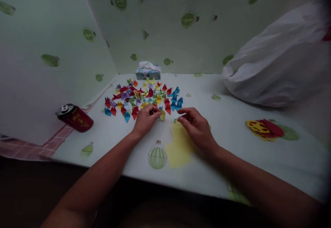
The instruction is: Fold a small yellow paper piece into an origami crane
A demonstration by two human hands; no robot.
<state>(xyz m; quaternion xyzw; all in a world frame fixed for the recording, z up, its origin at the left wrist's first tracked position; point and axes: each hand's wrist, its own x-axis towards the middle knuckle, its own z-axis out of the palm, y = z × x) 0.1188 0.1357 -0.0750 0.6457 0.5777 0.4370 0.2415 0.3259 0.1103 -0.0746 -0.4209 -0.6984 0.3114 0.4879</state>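
Observation:
My left hand (148, 118) is closed in a pinch on a small yellow folded paper (162, 115), which sticks out to the right of the fingertips. To the right of it, my right hand (194, 126) is held with thumb and fingers apart, and no object shows between them. Yellow paper sheets (178, 155) lie flat on the table under and beside the right hand. Just beyond both hands spreads a group of folded paper cranes (133, 101) in red, blue, yellow, purple and green.
A tissue box (148, 72) stands behind the cranes against the wall. At the left, a dark red drink can (74, 117) is near the table edge. A large white plastic bag (274, 59) bulges at the right, with red and yellow cut-out pieces (265, 128) in front of it.

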